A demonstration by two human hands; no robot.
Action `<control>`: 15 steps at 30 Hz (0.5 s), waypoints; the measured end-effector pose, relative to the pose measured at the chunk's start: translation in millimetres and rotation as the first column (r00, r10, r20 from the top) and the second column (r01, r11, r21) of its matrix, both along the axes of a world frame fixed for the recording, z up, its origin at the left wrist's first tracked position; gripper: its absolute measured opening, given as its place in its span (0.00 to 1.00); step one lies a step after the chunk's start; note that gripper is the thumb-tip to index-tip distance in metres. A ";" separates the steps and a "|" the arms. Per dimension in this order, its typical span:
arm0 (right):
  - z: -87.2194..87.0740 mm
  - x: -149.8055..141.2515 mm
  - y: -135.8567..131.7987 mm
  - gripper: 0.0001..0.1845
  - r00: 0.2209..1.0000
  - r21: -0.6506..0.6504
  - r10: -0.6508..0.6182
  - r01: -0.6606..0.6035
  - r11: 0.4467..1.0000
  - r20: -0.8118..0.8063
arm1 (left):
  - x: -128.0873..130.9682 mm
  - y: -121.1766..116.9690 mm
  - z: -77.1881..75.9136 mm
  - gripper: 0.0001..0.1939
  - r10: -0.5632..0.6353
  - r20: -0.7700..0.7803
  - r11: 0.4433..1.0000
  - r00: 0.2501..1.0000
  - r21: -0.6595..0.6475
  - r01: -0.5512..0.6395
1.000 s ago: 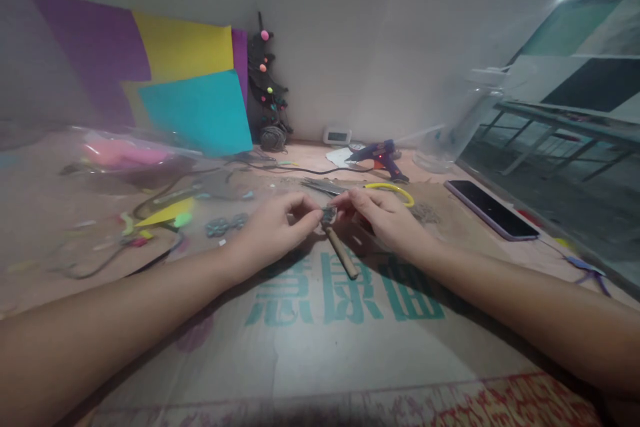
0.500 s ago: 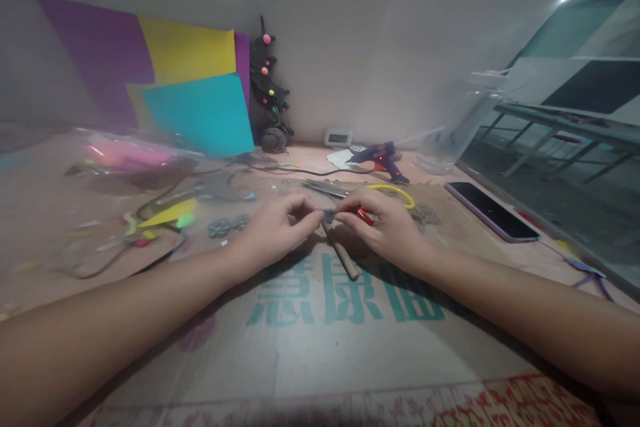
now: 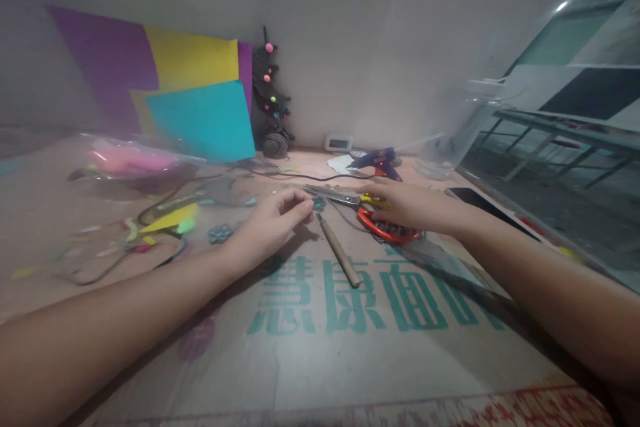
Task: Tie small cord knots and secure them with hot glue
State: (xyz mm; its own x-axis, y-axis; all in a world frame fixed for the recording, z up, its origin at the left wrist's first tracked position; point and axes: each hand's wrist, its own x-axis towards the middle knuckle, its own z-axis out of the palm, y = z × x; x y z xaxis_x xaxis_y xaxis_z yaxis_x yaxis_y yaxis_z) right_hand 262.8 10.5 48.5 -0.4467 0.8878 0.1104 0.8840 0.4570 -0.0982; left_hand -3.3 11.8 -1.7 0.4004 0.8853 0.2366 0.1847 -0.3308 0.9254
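My left hand [image 3: 285, 217] is closed in a pinch at the middle of the table. At its fingertips is a small grey-green coiled piece [image 3: 319, 202], partly hidden, its exact kind too small to tell. My right hand [image 3: 395, 203] reaches over the scissors [image 3: 345, 198], fingers apart around the yellow handle. The red handle [image 3: 393, 233] shows below that hand, and the blades point left toward the coiled piece. A thin tan wooden stick [image 3: 340, 253] lies just below, between the hands. Another grey-green coiled piece [image 3: 220, 233] rests left of my left hand.
A purple glue gun [image 3: 377, 161] with a red light stands at the back, near a small white display [image 3: 339, 143]. A phone [image 3: 487, 210] lies right, partly behind my right arm. Coloured scraps [image 3: 173, 217] and cables spread left. Coloured sheets [image 3: 203, 120] lean on the wall.
My right hand has left the small coiled piece and moved right to the scissors' handles. My left hand has stayed with the piece. The view has shifted slightly.
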 end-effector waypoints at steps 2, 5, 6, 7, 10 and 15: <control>-2.6 0.7 1.8 0.27 0.999 -0.038 0.018 -0.017 0.999 0.030 | 0.1 0.3 -0.3 0.12 -0.012 0.005 1.000 1.000 -0.002 0.012; -5.1 -4.0 -0.2 0.27 0.994 -0.018 -0.020 0.022 1.000 0.107 | -0.1 0.5 -0.8 0.12 -0.016 0.003 1.000 1.000 0.002 0.016; -6.0 -5.5 -1.2 0.26 0.993 0.004 -0.039 0.039 0.999 0.114 | -0.2 0.5 -0.7 0.12 -0.014 0.004 1.000 1.000 0.000 0.014; -6.9 -6.5 -1.8 0.25 0.992 0.024 -0.055 0.052 0.998 0.111 | -0.1 0.3 -0.4 0.12 -0.011 0.007 1.000 1.000 -0.007 0.011; -8.2 -6.0 -0.5 0.21 0.994 0.015 -0.086 0.085 0.996 0.066 | 0.5 -0.6 1.6 0.12 -0.005 0.030 0.999 1.000 -0.047 0.007; 1.6 0.9 4.7 0.35 0.990 -0.053 -0.136 0.138 0.989 0.036 | 1.8 -0.2 3.3 0.11 -0.014 0.087 0.996 0.996 -0.092 0.022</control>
